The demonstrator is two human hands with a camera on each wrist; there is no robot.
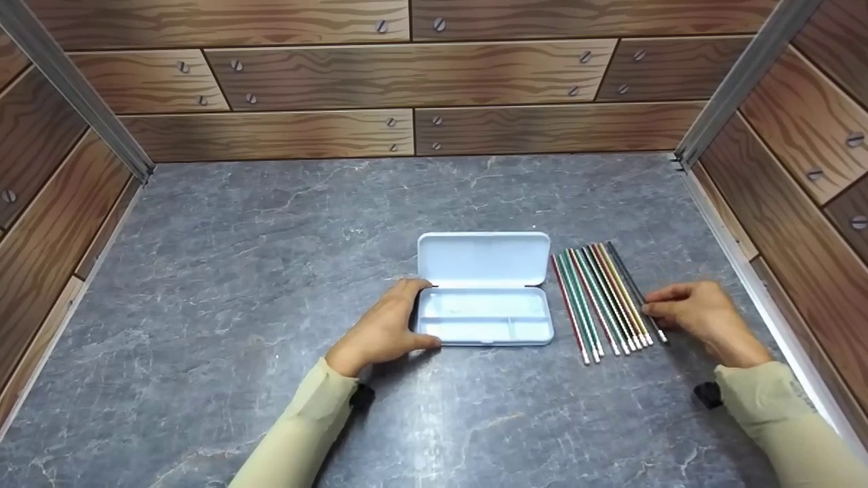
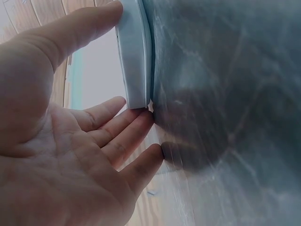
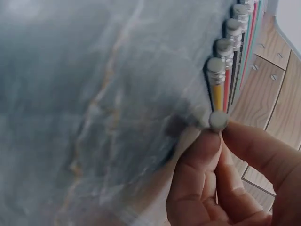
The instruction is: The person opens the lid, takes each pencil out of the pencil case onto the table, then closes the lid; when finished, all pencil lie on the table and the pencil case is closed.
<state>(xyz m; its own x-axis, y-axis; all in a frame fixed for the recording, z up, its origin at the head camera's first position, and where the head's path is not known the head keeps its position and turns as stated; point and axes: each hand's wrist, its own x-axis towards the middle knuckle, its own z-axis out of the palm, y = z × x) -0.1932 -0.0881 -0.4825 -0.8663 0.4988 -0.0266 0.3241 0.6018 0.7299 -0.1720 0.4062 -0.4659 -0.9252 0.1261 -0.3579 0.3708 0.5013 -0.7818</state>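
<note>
A pale blue pencil case [image 1: 485, 344] lies with its lid [image 1: 483, 259] raised and its divided compartments bare. My left hand [image 1: 385, 325] holds the case's left end, thumb at the front corner and fingers at the back. In the left wrist view the case's end wall [image 2: 136, 61] sits between thumb and fingertips. Right of the case, several pencils [image 1: 597, 298] lie side by side, eraser ends towards me. My right hand [image 1: 705, 318] pinches the outermost dark pencil [image 1: 627, 274] between thumb and fingers. Its pale eraser [image 3: 218, 120] shows at the fingertips in the right wrist view.
The grey marbled tabletop [image 1: 271, 257] is bounded by a wood-patterned back wall [image 1: 305, 132] and similar side walls. A metal rail [image 1: 753, 298] runs along the right edge, beyond my right hand.
</note>
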